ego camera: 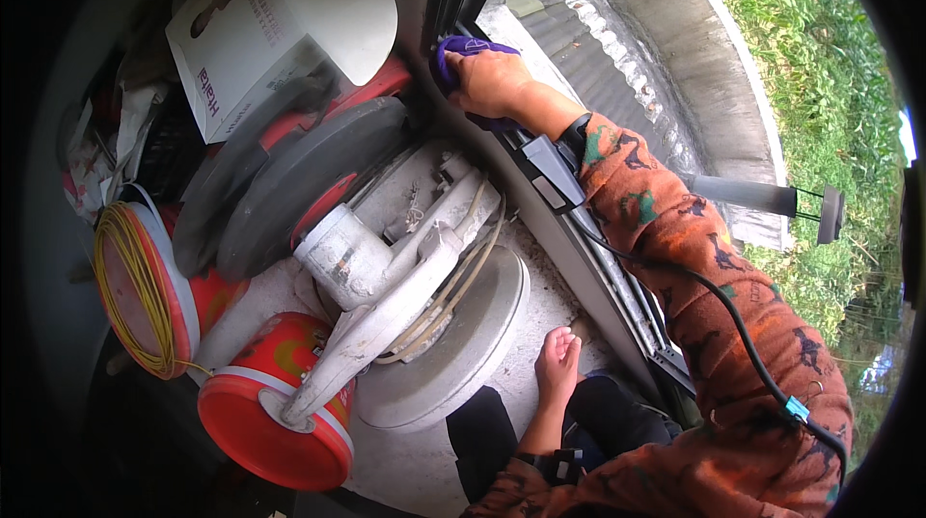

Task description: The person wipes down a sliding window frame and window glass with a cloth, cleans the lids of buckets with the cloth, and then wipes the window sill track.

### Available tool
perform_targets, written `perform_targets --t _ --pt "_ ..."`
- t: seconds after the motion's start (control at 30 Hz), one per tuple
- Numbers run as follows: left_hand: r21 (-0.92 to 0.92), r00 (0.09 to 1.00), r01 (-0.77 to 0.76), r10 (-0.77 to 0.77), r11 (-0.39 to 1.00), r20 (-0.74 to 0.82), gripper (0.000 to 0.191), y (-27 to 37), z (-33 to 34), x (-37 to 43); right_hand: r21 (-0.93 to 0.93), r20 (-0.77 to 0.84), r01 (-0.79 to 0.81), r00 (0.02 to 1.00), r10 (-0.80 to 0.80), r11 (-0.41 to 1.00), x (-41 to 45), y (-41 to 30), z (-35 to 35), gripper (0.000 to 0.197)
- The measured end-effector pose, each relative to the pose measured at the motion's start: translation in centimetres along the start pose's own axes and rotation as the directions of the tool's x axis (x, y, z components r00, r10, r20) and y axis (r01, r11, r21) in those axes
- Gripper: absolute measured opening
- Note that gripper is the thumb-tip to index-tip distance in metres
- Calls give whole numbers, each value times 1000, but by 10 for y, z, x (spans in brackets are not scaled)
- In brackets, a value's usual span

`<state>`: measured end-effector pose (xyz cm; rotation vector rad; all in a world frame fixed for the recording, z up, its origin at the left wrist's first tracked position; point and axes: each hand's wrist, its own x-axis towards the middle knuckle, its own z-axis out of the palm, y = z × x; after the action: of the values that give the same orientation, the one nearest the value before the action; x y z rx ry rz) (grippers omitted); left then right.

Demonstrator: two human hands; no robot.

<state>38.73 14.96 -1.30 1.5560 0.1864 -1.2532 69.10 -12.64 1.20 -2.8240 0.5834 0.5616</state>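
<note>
My right hand (488, 84) presses a bunched purple cloth (474, 48) onto the dark window frame (539, 156), near its far corner. The fingertips are partly hidden by the cloth. A black band with a boxy grey device sits at that wrist, and a black cable runs back along the patterned orange-brown sleeve. My left hand (557, 366) is low before my body, above the dusty floor and beside my knee. Its fingers are curled together, with no object visible in them. The frame's lower track runs along the right of this hand.
A dusty floor-polishing machine (448, 359) lies to the left, its handle reaching a red bucket (268, 424). Farther left are dark round discs (311, 185), a white carton (246, 33) and a red bucket with coiled yellow cord (145, 286). Outside are a concrete ledge (709, 69) and plants.
</note>
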Motion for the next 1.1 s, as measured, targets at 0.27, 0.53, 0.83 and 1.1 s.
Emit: perform_targets --t 0.27,0.53,0.83,1.1 --pt "-7 999 27 -26 1000 47 23 24 -1 0 -160 361 98 932 -34 982 -154 38 30 43" --pt "-105 997 44 -38 993 64 25 38 -5 -3 377 194 -293 953 234 879 -206 74 6 27" --pt "-130 999 -23 26 991 26 26 19 -1 -2 -255 -144 52 985 -91 966 24 -40 44 29" --pt "-158 997 66 -71 985 -29 24 21 -18 -2 -68 429 284 874 -229 956 -107 11 19 26"
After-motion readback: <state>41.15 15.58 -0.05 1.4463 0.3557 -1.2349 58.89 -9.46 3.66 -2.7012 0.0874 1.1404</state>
